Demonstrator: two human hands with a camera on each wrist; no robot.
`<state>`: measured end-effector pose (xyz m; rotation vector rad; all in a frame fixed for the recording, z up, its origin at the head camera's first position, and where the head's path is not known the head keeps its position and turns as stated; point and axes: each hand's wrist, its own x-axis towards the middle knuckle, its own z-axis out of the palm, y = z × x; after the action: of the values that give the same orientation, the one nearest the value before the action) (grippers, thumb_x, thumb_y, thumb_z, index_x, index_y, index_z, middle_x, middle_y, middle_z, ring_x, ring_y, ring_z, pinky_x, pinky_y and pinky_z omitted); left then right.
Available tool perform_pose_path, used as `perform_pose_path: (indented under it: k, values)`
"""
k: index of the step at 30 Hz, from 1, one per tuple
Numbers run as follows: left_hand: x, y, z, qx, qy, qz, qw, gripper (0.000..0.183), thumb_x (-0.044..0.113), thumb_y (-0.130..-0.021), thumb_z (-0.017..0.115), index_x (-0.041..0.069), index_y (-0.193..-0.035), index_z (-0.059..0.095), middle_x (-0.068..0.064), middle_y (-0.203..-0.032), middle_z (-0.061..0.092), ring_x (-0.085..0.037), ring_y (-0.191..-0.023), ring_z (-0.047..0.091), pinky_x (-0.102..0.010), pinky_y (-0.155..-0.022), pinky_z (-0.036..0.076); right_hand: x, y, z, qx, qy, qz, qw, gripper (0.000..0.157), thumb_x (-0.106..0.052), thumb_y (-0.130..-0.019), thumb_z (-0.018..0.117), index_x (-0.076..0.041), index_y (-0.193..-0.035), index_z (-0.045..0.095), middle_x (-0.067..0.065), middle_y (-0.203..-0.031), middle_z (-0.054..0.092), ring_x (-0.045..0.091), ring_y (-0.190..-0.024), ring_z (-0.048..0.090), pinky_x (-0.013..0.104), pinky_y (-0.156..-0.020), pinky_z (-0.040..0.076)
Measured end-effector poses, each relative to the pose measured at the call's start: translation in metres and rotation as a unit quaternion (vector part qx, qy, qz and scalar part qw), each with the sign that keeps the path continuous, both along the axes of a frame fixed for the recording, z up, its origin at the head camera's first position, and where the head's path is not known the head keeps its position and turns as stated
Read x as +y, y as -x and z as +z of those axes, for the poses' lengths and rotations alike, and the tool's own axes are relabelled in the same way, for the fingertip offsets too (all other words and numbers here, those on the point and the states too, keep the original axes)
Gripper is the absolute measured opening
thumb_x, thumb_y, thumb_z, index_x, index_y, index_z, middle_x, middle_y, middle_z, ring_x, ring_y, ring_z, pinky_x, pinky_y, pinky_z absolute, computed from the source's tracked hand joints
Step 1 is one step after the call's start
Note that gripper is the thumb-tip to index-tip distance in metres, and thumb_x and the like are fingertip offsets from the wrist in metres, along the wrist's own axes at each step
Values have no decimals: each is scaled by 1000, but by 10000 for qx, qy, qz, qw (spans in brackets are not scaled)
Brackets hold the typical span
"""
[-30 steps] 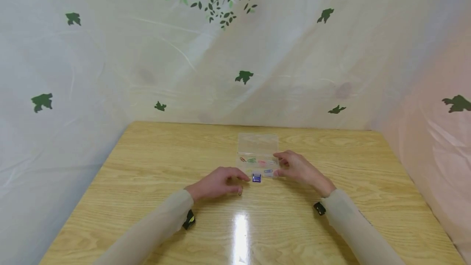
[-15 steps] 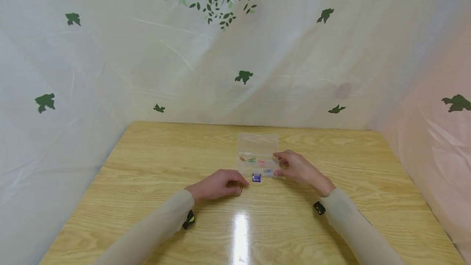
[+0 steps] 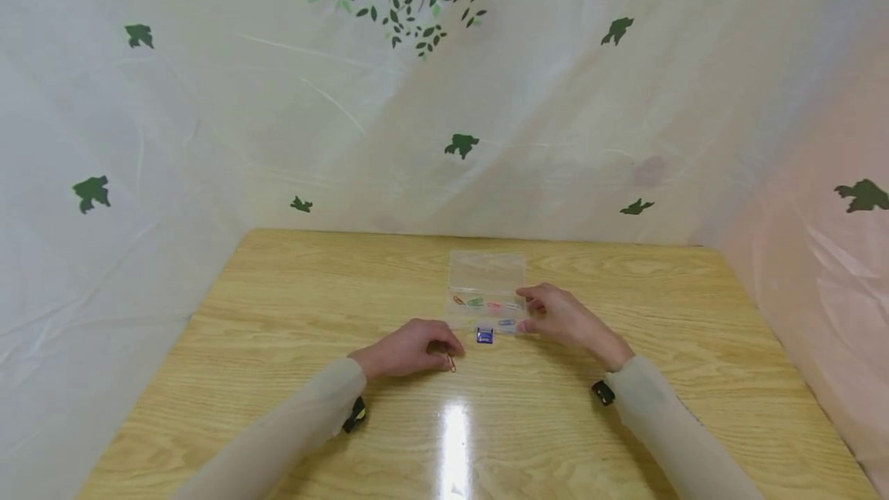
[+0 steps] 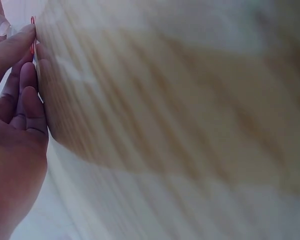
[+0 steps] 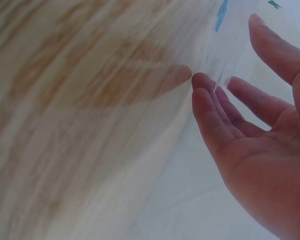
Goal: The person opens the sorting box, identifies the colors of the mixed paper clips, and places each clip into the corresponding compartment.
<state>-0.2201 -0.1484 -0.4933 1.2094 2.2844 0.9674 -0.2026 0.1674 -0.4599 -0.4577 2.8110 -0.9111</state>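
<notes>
A clear plastic box [image 3: 454, 319] with compartments lies on the table, its lid [image 3: 488, 271] tipped back. Coloured paper clips lie inside, among them a green clip [image 3: 475, 302] and a blue clip [image 3: 507, 322]. At the box's front edge is a small blue square piece [image 3: 485, 336]. My left hand [image 3: 410, 348] pinches a red paper clip [image 3: 451, 364] between thumb and finger, close over the table left of the box's front. The clip [image 4: 33, 36] shows at the thumb tip in the left wrist view. My right hand [image 3: 561, 315] holds the box's right end, thumb in front, fingers behind.
The wooden table [image 3: 312, 276] reaches back to a pale cloth wall [image 3: 347, 160] with leaf prints. Black wrist straps [image 3: 603, 393] show at both cuffs. A bright reflection falls on the tabletop in front of the box.
My left hand has drawn slightly back from the box, its forefinger coming down toward the thumb on the red paper clip. My right hand and the box stay put.
</notes>
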Motion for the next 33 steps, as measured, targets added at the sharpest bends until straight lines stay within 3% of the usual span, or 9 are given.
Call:
perform_pose_path:
  k: [4, 13, 26, 33]
  values:
    - [0, -1, 1, 64, 56, -46, 10000, 16, 11, -96, 75, 15, -111, 77, 9, -109, 68, -3, -101, 62, -24, -93, 53, -1, -1, 1, 11, -14, 35, 10000, 65, -23, -92, 81, 5, -144, 55, 20, -130, 63, 35, -114, 61, 54, -99, 52]
    - [2, 1, -1, 750, 267, -310, 9963, 7, 16, -96, 76, 18, -102, 79, 12, -100, 65, 0, -96, 59, -23, -93, 51, 0, -2, 1, 27, -53, 38, 10000, 64, -23, -92, 81, 5, -144, 55, 20, -131, 62, 35, -115, 61, 55, -100, 51]
    - [5, 0, 2, 671, 414, -299, 9964, 6, 13, -96, 75, 18, -98, 78, 11, -98, 63, -1, -94, 58, -21, -90, 52, 0, -1, 0, 39, -87, 45, 9999, 64, -21, -92, 81, 5, -144, 55, 20, -133, 62, 35, -115, 61, 55, -100, 51]
    - [6, 1, 1, 840, 446, -413, 9946, 5, 14, -99, 72, 17, -97, 76, 11, -98, 62, -2, -93, 56, -22, -89, 52, 1, 0, -1, -2, -76, 17, 10000, 65, -23, -93, 81, 4, -145, 54, 19, -132, 62, 33, -115, 61, 54, -100, 51]
